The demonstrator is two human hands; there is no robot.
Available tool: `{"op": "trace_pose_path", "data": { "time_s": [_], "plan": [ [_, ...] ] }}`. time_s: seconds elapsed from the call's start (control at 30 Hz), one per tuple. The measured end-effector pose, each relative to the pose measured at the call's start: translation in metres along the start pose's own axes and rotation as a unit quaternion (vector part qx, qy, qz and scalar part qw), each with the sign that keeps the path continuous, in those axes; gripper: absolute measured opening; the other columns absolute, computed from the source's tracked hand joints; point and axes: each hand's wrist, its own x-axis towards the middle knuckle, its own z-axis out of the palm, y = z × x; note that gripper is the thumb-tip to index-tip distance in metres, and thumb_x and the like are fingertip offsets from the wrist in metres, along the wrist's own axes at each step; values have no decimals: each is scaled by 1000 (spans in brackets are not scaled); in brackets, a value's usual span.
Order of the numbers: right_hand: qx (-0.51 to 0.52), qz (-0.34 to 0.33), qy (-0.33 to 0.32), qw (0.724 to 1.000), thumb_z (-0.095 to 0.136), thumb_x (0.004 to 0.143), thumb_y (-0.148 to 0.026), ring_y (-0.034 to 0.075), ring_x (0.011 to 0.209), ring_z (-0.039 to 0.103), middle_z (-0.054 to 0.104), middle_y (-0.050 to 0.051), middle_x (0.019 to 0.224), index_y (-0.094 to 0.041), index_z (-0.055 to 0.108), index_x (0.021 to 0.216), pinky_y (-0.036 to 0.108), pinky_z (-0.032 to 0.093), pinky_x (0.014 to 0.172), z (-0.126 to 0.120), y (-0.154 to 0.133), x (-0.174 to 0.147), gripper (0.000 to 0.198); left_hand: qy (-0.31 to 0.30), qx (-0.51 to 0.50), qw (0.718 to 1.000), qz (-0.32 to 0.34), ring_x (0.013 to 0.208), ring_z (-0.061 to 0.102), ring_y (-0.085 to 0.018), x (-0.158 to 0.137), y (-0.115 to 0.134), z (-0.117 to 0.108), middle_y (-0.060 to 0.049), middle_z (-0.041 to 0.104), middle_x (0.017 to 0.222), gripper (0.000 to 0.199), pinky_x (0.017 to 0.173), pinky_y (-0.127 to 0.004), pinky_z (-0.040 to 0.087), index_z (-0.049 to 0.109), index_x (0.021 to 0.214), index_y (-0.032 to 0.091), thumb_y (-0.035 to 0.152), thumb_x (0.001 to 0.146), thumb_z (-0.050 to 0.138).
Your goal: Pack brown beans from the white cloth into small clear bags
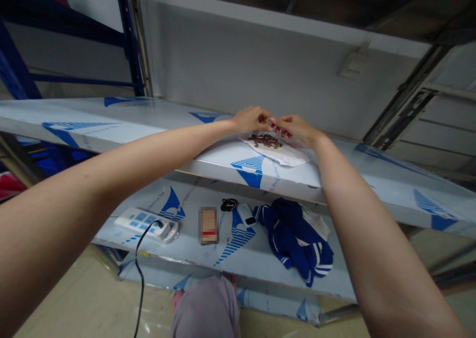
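My left hand (pixel 253 119) is closed, its fingertips pinched together and meeting those of my right hand. My right hand (pixel 293 129) is closed too, with a small greyish strip showing at its fingers; what it is I cannot make out. Just under both hands, a pile of dark brown beans or nuts (pixel 266 141) lies on a white cloth or sheet of paper (pixel 288 155). Clear film seems to shine around the pile. The sheet rests on the upper shelf (pixel 208 155), near its front edge.
On the lower shelf (pixel 193 191) lie a white power strip (pixel 143 221) with a black cable (pixel 139 268), a blurred-out flat object (pixel 208 226), a small black item (pixel 228 204), a white device (pixel 247 215) and a blue garment (pixel 293 238). A wall (pixel 241 55) closes the back.
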Motion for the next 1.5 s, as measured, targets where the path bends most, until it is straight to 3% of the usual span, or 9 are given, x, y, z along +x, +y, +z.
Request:
{"op": "trace_pose_path", "data": {
  "time_s": [0.13,0.27,0.47,0.67,0.93,1.17,1.3,1.43,1.5],
  "plan": [
    [-2,7,6,1000,54,84,-39,9,55,45,59,3,66,-14,65,80,19,35,50,0,-1,-1,28,-8,-9,1000,6,67,49,-13,-2,2,1,-2,57,67,25,63,-26,34,64,78,10,34,74,60],
    [55,12,-28,998,56,82,-37,8,53,44,59,2,66,-15,65,80,19,33,47,1,2,0,23,-11,-64,998,24,63,46,-12,-4,4,3,0,53,63,23,61,-25,33,60,71,10,32,72,64],
    [128,-14,-56,990,70,69,-34,7,48,40,55,0,61,-16,62,70,21,29,43,-1,7,4,20,-6,-159,987,13,54,39,-8,1,-5,6,3,42,54,21,56,-23,29,51,61,13,24,73,63],
    [135,-27,-43,990,67,71,-28,7,50,40,56,1,64,-16,62,72,21,32,46,1,5,7,13,-38,-189,981,-10,56,43,-10,-2,-5,-2,1,48,58,19,58,-25,32,52,63,14,23,80,56],
    [128,-6,-15,992,59,69,-22,8,51,41,48,-2,57,-16,55,66,21,33,50,5,-13,0,8,30,-21,999,-13,57,42,-11,-1,3,-3,2,47,57,18,57,-24,30,56,67,13,25,79,54],
    [88,47,19,995,52,68,-14,8,49,40,45,-3,51,-16,51,60,21,32,48,9,-13,-2,8,99,154,981,-69,77,55,-19,-7,7,-7,-7,61,81,21,68,-27,35,62,89,14,23,85,43],
    [79,48,49,995,53,73,-21,7,48,44,54,-1,60,-17,55,69,21,34,48,10,-14,-5,6,74,199,974,-81,84,58,-21,-13,13,-9,-10,64,89,26,72,-28,37,63,96,14,27,87,42],
    [91,34,76,992,50,79,-30,8,47,50,63,2,78,-19,56,95,20,33,43,12,-16,-7,21,46,211,975,-43,89,59,-23,-15,26,-4,-10,64,96,33,75,-30,39,60,109,17,34,90,38],
    [89,9,87,992,51,77,-27,7,47,52,64,3,82,-18,58,97,20,33,43,14,-15,-6,23,29,216,976,-30,93,59,-24,-16,31,0,-10,64,100,36,78,-31,40,57,115,20,37,90,38]
  ]
}}
